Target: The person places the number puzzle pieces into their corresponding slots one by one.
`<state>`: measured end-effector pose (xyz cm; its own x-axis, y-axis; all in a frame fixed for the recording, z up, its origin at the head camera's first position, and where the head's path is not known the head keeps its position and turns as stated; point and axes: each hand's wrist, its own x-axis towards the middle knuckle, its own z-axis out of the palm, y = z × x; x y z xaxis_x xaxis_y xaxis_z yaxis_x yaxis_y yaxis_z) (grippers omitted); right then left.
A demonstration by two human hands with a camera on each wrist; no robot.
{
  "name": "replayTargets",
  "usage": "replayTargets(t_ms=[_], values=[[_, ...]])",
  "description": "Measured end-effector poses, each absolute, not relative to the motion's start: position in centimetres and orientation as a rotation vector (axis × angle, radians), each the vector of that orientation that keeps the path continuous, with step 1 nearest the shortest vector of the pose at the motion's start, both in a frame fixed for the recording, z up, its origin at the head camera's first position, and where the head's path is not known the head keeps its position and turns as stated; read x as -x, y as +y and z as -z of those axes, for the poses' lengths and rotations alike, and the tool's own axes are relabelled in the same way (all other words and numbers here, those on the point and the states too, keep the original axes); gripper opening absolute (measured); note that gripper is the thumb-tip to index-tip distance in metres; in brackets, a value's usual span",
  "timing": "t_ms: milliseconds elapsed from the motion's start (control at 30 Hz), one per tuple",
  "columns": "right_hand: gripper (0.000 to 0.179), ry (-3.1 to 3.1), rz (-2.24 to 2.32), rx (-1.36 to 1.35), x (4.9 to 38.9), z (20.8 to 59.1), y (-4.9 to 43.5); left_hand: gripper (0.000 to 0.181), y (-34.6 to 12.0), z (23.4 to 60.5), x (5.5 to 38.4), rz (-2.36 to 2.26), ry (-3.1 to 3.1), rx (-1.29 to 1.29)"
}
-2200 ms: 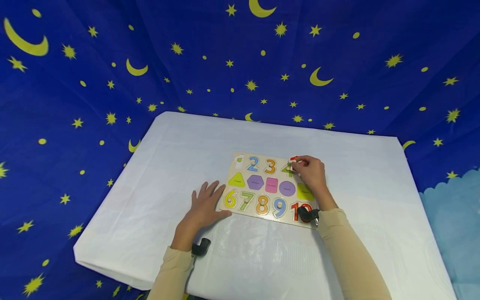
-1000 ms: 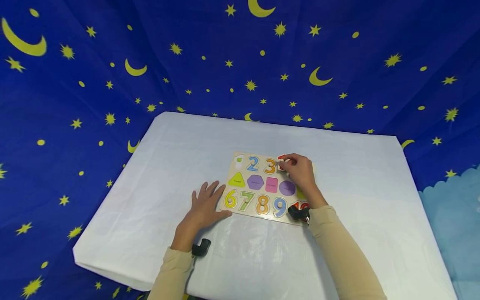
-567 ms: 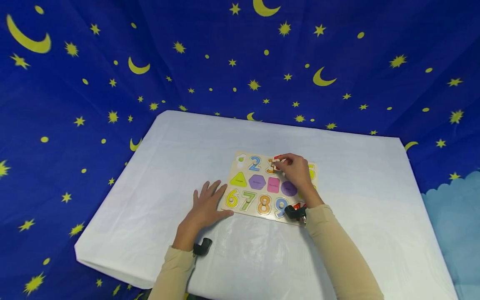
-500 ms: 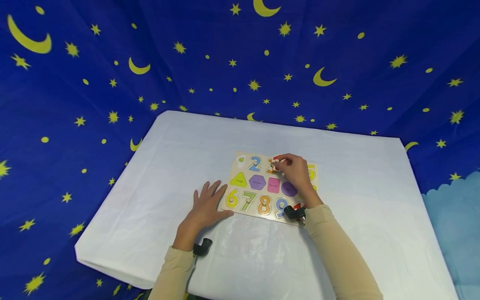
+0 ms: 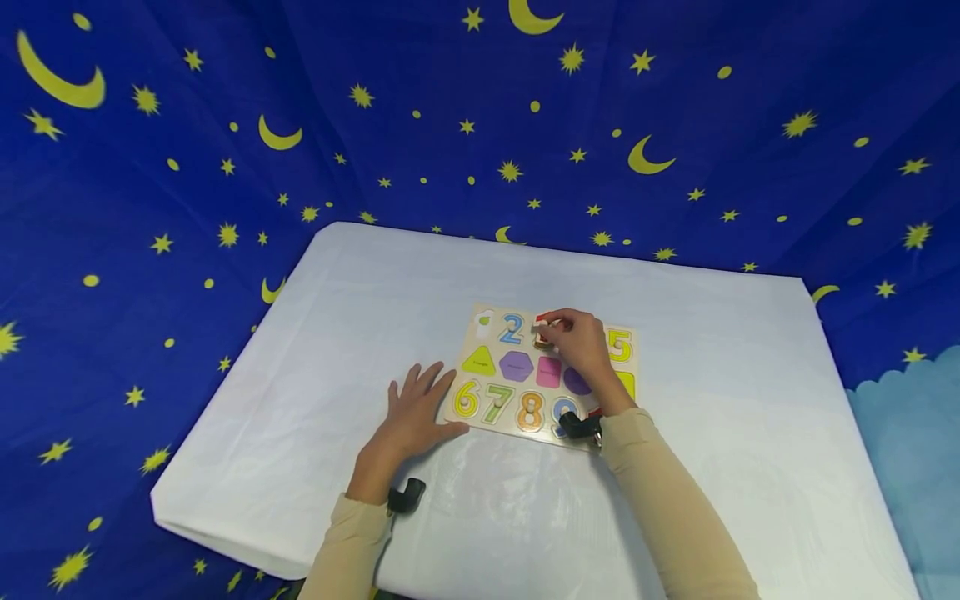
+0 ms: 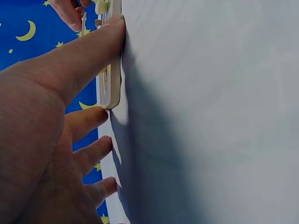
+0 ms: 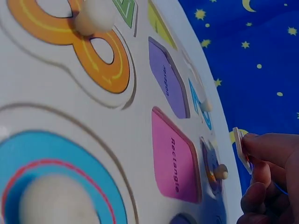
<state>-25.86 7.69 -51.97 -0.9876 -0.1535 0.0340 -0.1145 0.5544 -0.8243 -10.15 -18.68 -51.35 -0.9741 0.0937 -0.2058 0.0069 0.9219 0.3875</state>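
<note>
A wooden number puzzle board point(image 5: 498, 346) lies on the white table. Over its top row, near the 3, my right hand point(image 5: 581, 343) pinches a red puzzle piece with a white border point(image 5: 541, 319) between thumb and fingertips. The right wrist view shows this piece point(image 7: 240, 150) edge-on, raised off the board; its digit cannot be made out. At the top left of the board, the 1-shaped recess point(image 5: 483, 325) holds no piece and shows a small green picture. My left hand point(image 5: 408, 421) rests with fingers spread at the board's lower left corner, thumb point(image 6: 110, 35) and forefinger touching its edge.
Knobbed number pieces sit in the board, among them the blue 2 point(image 5: 512, 328), orange 8 point(image 5: 530, 412) and yellow 5 point(image 5: 620, 346). The middle row has shape recesses, including a pink rectangle point(image 5: 548, 372). A blue star-patterned cloth point(image 5: 420, 150) stands behind the table point(image 5: 337, 317).
My right hand has moved left along the top row with the red piece, from over the 4 to near the 3, uncovering the 5. My left hand has stayed in place.
</note>
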Motion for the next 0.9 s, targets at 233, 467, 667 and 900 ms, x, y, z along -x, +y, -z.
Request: replayTargets(t_ms=[233,467,667,900], values=[[0.025,2.700,1.444,0.276,25.8,52.1,6.5,0.092,-18.7,51.5,10.1,-0.575,2.869,-0.067],[0.021,2.725,1.444,0.294,25.8,52.2,5.7,0.092,-18.7,51.3,10.1,-0.557,2.869,-0.079],[0.019,2.726,1.455,0.327,25.6,52.0,4.9,0.092,-18.6,51.1,10.1,-0.566,2.870,-0.077],[0.017,2.715,1.458,0.381,25.5,52.1,3.9,0.092,-18.5,51.3,10.0,-0.561,2.860,-0.067]])
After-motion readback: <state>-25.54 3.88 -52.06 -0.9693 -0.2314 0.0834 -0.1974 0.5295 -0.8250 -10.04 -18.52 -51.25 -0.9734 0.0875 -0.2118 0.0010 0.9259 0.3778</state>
